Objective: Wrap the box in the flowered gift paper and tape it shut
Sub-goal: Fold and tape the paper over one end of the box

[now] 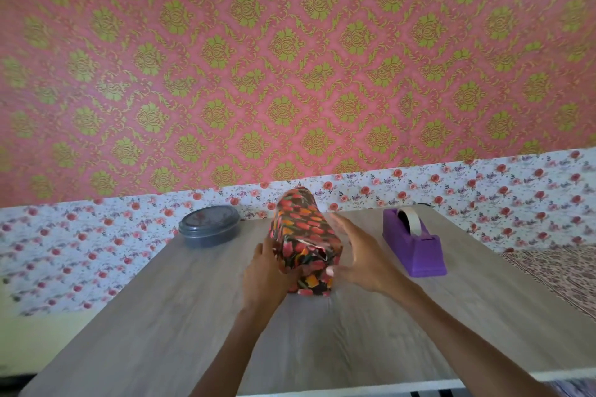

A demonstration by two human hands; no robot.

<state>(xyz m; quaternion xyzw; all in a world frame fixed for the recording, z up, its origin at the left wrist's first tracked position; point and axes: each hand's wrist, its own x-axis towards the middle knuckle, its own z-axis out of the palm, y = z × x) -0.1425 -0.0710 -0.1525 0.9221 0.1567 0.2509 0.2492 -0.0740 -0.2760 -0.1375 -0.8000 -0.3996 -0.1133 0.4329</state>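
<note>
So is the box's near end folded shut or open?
Folded shut: creased flaps of flowered paper cover the near end of the box, no cardboard showing. Tape: cannot tell.

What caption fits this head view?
Left hand and right hand flank the wrapped box on a table, between container and tape dispenser.

There is 1 box (303, 242), wrapped in dark flowered paper, and 2 hands: 1 left hand (263, 271) and 1 right hand (358, 255). On the 1 wooden table (193, 316) stand 1 purple tape dispenser (416, 248), carrying 1 roll of tape (412, 219), and 1 round grey lidded container (209, 229).
</note>
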